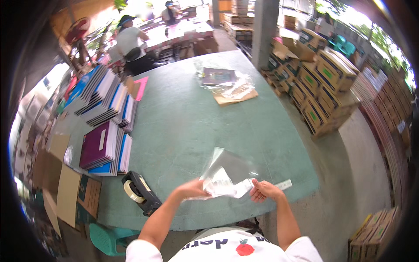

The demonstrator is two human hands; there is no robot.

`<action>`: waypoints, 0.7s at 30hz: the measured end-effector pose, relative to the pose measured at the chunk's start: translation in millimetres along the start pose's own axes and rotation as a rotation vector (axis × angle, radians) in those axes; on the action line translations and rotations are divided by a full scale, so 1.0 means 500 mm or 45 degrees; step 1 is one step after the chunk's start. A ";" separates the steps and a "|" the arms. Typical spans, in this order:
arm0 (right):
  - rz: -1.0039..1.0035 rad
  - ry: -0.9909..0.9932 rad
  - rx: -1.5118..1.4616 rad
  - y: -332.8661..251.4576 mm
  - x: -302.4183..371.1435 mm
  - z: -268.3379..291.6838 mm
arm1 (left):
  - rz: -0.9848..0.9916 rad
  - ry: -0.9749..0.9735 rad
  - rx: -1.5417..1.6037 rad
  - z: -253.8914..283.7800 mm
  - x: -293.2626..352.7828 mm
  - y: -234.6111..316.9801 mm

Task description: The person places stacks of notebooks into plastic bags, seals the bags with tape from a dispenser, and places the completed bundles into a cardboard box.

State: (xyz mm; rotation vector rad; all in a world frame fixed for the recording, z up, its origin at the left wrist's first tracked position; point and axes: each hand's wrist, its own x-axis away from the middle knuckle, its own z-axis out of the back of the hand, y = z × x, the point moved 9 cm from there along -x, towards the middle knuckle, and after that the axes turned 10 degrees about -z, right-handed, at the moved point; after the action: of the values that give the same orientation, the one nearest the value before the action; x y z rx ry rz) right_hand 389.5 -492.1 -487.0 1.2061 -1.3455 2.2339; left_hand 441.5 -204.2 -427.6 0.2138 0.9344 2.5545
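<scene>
A clear plastic bag [233,160] lies at the near side of the green table, with crumpled white paper or film [220,182] at its near edge. My left hand [193,189] is closed on the left edge of the bag, its fingertips partly hidden by the plastic. On the other side, my right hand [264,191] pinches the right end of the white piece between thumb and fingers. Just right of that hand, a narrow white printed strip [283,184] lies flat. A black tape dispenser [147,198] with a pale roll stands left of my left forearm.
Stacks of blue and purple notebooks [97,145] line the table's left side. Farther off lie a plastic-wrapped dark book [218,76] and brown cardboard [235,98]. Open cartons [65,192] stand at left, stacked boxes [325,89] at right. A person [132,43] sits beyond.
</scene>
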 end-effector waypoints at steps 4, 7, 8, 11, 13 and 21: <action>0.127 -0.092 -0.725 0.027 0.027 0.006 | -0.128 1.272 -0.062 0.462 0.100 0.197; 0.173 0.057 -0.738 0.020 0.029 0.007 | -0.290 1.826 -0.076 0.571 0.205 0.284; 0.213 -0.007 -0.792 0.024 0.015 -0.007 | -0.343 1.696 -0.116 0.518 0.159 0.255; 0.258 -0.162 -1.007 0.015 -0.021 -0.064 | -0.153 0.459 -0.041 0.154 -0.048 0.056; 0.235 -0.212 -1.182 0.018 -0.031 -0.085 | -0.132 -0.207 0.278 -0.112 -0.017 -0.010; 0.193 -0.793 -1.363 -0.075 -0.040 -0.204 | -0.505 0.043 -0.264 -0.096 0.066 0.189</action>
State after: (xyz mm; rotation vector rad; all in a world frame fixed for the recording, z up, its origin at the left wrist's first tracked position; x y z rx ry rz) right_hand 371.5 -384.2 -502.3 1.3453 -2.4198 0.8173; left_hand 367.7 -283.4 -403.1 -0.0702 0.6408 2.2670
